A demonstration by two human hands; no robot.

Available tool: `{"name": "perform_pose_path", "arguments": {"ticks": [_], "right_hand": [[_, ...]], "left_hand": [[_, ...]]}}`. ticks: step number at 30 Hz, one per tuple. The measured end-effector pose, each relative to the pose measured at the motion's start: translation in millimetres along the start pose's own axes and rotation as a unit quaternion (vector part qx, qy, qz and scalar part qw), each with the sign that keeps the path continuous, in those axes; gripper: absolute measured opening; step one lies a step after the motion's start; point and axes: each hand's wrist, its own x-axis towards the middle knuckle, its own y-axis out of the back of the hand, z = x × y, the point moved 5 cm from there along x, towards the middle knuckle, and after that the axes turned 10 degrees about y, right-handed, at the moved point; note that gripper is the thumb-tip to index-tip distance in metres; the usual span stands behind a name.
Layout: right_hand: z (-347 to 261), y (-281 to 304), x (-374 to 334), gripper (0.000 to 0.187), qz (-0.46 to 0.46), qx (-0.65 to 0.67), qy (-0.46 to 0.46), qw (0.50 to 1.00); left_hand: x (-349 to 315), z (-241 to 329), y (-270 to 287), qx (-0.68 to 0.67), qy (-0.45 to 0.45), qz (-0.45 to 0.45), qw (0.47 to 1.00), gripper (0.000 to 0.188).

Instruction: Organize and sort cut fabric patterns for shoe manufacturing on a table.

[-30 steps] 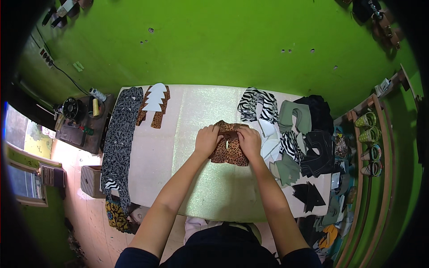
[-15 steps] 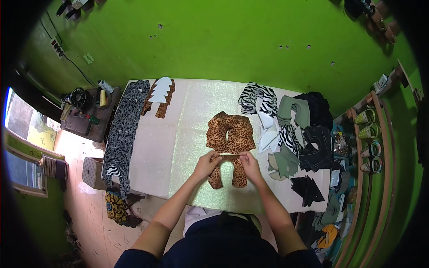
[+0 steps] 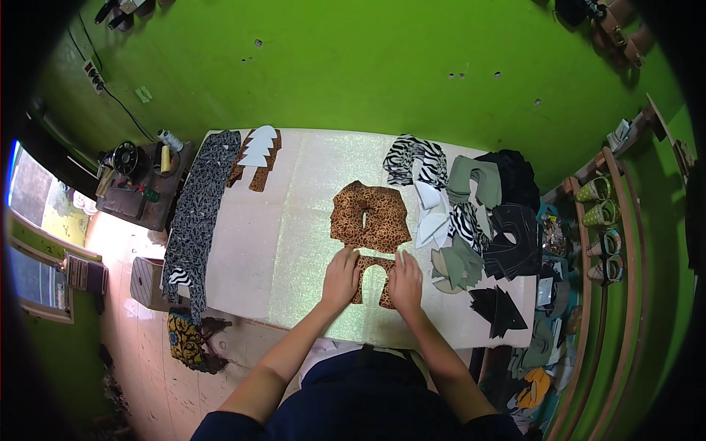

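Observation:
A U-shaped brown leopard-print fabric piece (image 3: 376, 261) lies on the pale table with its two legs toward me. My left hand (image 3: 340, 281) lies over its left leg, fingers stretched forward and flat. Over the right leg rests my right hand (image 3: 405, 284), its fingers likewise extended and flat. Both hands cover parts of the piece's outer edges. Just beyond the fingertips sits a larger stack of the same leopard-print fabric (image 3: 370, 217), with a narrow slit in its middle.
Cut pieces crowd the table's right side: zebra-print (image 3: 413, 160), green (image 3: 474, 184), white (image 3: 432, 220) and black (image 3: 500, 312). A long dark patterned cloth (image 3: 204, 213) runs along the left edge. Near it lie leopard-print pieces under a white tree-shaped template (image 3: 259, 147).
My fingers, which pinched the top edge of the U-shaped piece, have let go and now lie flat along its sides. The view has shifted slightly.

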Motion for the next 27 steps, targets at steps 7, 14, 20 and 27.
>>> {"name": "perform_pose_path", "arguments": {"ticks": [7, 14, 20, 27], "right_hand": [[-10, -18, -20, 0.046, -0.089, -0.033, 0.037, 0.995], [57, 21, 33, 0.040, 0.036, -0.039, -0.025, 0.998], [118, 54, 88, 0.043, 0.011, -0.134, -0.033, 0.990], [120, 63, 95, 0.026, -0.058, -0.089, -0.050, 0.993]], "left_hand": [[-30, -3, -38, 0.176, -0.054, -0.067, 0.981, 0.053], [0, 27, -31, 0.188, -0.072, -0.063, 0.978, 0.050], [31, 64, -46, 0.103, -0.086, -0.098, 0.986, 0.046], [38, 78, -50, 0.037, -0.075, -0.116, 0.990, 0.040]]}}
